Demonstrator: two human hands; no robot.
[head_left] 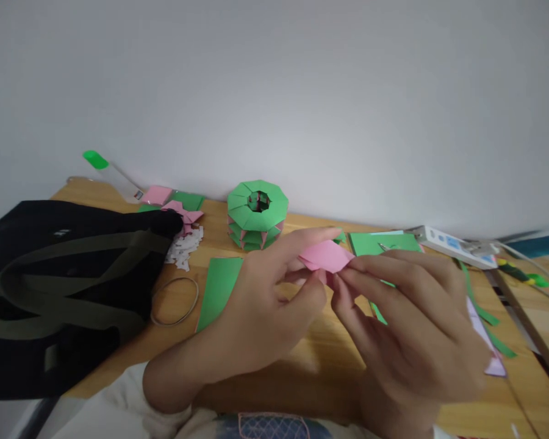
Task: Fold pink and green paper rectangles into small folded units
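A small folded piece of pink paper [327, 256] is held up above the wooden table [320, 360], between both hands. My left hand [265, 299] grips its left side, with the index finger along the top edge and the thumb at the lower edge. On the right side, my right hand [416, 323] pinches the paper's pointed end between thumb and fingers. Behind my left hand stands a round green and pink folded-paper structure [271, 211], upright with a hole in its top. Part of a green sheet [219, 283] shows left of my left hand.
A black bag [68, 256] covers the table's left side, beside an elastic loop [197, 300], white paper scraps [184, 249] and pink folded pieces [187, 216]. Behind my right hand are green sheets [363, 243], a power strip [457, 247] and green strips [485, 314]. A wall rises behind.
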